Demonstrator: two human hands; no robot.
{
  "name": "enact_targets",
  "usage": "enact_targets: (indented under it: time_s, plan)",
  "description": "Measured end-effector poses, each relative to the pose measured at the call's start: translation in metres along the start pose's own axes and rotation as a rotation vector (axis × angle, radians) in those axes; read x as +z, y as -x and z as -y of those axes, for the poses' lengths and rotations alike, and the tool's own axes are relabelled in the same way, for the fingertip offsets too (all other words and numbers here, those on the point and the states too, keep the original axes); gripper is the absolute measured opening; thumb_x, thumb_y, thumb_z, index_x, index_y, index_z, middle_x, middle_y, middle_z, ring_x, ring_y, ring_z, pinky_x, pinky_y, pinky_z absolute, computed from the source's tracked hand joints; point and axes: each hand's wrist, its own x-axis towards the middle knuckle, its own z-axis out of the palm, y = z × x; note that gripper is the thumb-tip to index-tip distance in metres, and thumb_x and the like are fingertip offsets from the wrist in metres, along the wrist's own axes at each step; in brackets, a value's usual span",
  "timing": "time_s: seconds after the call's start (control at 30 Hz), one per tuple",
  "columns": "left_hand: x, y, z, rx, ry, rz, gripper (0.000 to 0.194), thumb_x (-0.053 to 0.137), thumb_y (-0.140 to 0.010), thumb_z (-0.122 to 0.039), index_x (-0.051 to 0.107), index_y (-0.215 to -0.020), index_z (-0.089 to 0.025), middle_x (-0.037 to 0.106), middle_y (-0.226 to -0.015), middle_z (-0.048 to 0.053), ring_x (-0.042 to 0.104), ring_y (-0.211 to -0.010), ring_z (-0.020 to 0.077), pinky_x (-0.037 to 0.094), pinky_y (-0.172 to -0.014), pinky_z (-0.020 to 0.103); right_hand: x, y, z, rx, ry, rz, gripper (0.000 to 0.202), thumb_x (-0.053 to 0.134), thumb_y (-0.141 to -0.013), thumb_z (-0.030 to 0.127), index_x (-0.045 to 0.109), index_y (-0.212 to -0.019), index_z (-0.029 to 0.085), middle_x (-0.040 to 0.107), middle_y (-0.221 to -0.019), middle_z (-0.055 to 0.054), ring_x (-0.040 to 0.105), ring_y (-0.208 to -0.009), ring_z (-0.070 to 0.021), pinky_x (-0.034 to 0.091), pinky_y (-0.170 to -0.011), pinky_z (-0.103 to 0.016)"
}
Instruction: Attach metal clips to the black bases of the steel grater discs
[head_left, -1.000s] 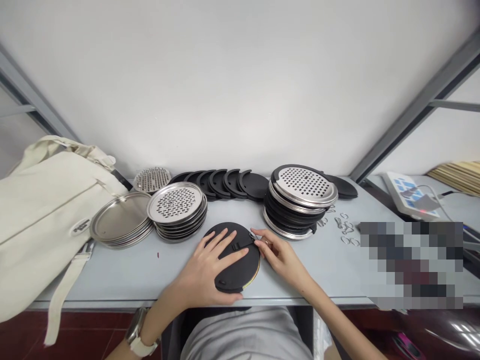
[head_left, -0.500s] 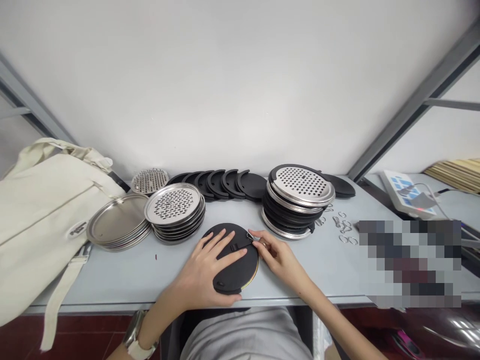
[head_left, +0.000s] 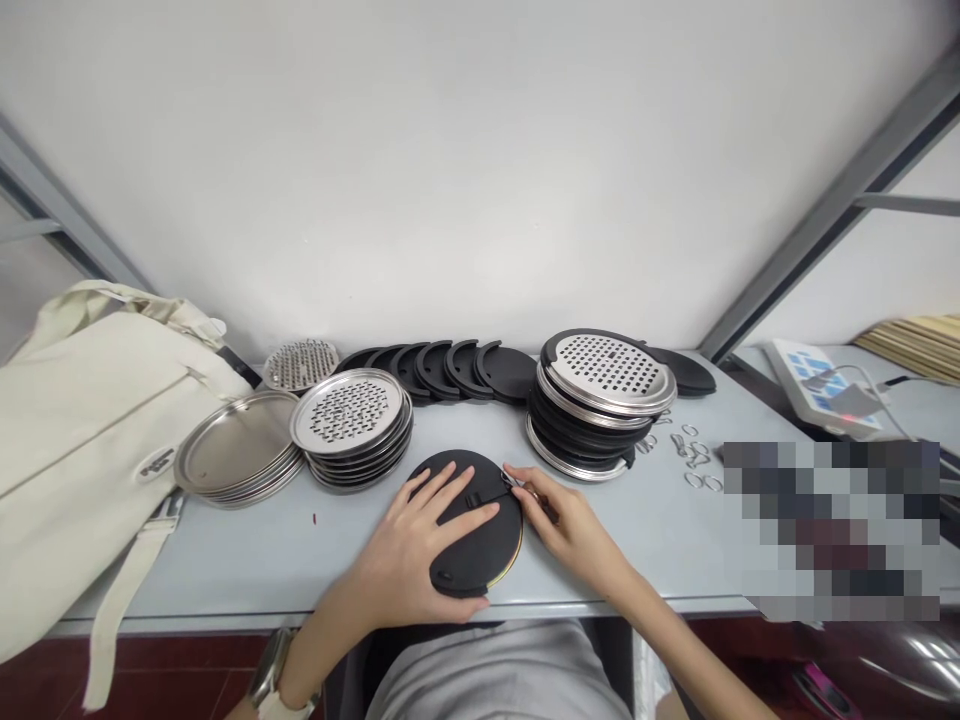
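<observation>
A round black disc (head_left: 480,540), with a small raised tab on its face and a shiny rim showing at the lower right, lies near the table's front edge. My left hand (head_left: 409,550) rests over its left side, fingers spread on the face and thumb along the near edge. At the disc's upper right edge, my right hand (head_left: 559,515) pinches a small metal clip (head_left: 510,478) between thumb and fingertips. The clip's exact shape is partly hidden by those fingers. Loose metal rings and clips (head_left: 694,450) lie farther right on the table.
Behind my hands stand a stack of grater plates (head_left: 349,410), a stack of plain metal discs (head_left: 236,445), overlapping black discs (head_left: 510,372) and a tall stack of black-and-silver graters (head_left: 611,365). A cream bag (head_left: 97,450) fills the left side. A blurred-out patch (head_left: 832,530) covers the right.
The view has shifted slightly. My left hand stays spread on the black disc, and my right hand keeps its pinch on the clip at the disc's edge, its fingers slightly turned.
</observation>
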Motion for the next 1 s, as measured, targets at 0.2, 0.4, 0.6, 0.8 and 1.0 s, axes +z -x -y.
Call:
enact_targets:
  time_s: [0.2, 0.4, 0.6, 0.8, 1.0]
  plan:
    - [0.0006, -0.0003, -0.0003, -0.006, 0.0, -0.014, 0.088, 0.075, -0.067, -0.048, 0.039, -0.146, -0.036, 0.021, -0.159, 0.004, 0.029, -0.142, 0.0344, 0.022, -0.114, 0.055, 0.0017, 0.0013, -0.0015, 0.012, -0.008, -0.002, 0.037, 0.041, -0.1, 0.037, 0.057, -0.125, 0.015, 0.063, -0.073, -0.002, 0.056, -0.063, -0.0158, 0.044, -0.062, -0.026]
    - [0.0016, -0.0009, -0.0002, -0.011, 0.005, -0.021, 0.088, 0.076, -0.066, -0.048, 0.04, -0.145, -0.037, 0.022, -0.159, 0.003, 0.03, -0.141, 0.0355, 0.023, -0.114, 0.055, 0.0011, 0.0025, -0.0039, 0.023, -0.008, 0.024, 0.038, 0.041, -0.1, 0.038, 0.056, -0.127, 0.016, 0.058, -0.07, 0.0, 0.049, -0.059, -0.0144, 0.041, -0.059, -0.026]
    - [0.0018, -0.0007, -0.0006, -0.013, 0.01, -0.014, 0.089, 0.076, -0.065, -0.047, 0.039, -0.145, -0.038, 0.023, -0.159, 0.003, 0.03, -0.142, 0.0337, 0.022, -0.114, 0.054, 0.0018, 0.0001, -0.0063, 0.043, -0.075, 0.036, 0.037, 0.041, -0.1, 0.04, 0.055, -0.125, 0.016, 0.045, -0.065, 0.003, 0.042, -0.058, -0.0138, 0.036, -0.056, -0.025]
    - [0.0012, -0.0004, -0.0005, -0.02, 0.02, -0.027, 0.09, 0.077, -0.064, -0.046, 0.04, -0.145, -0.038, 0.023, -0.159, 0.002, 0.03, -0.141, 0.0344, 0.023, -0.114, 0.054, 0.0015, -0.003, -0.0088, 0.056, -0.17, 0.052, 0.036, 0.042, -0.099, 0.041, 0.056, -0.121, 0.017, 0.042, -0.067, 0.004, 0.041, -0.06, -0.0137, 0.035, -0.057, -0.025]
    - [0.0022, 0.0006, 0.0009, -0.03, 0.045, -0.027, 0.091, 0.079, -0.062, -0.048, 0.04, -0.144, -0.039, 0.024, -0.158, 0.001, 0.033, -0.14, 0.0344, 0.023, -0.114, 0.054, -0.0003, -0.0027, -0.0096, 0.059, -0.163, 0.067, 0.035, 0.042, -0.099, 0.042, 0.057, -0.12, 0.017, 0.04, -0.067, 0.004, 0.039, -0.06, -0.0135, 0.034, -0.056, -0.025]
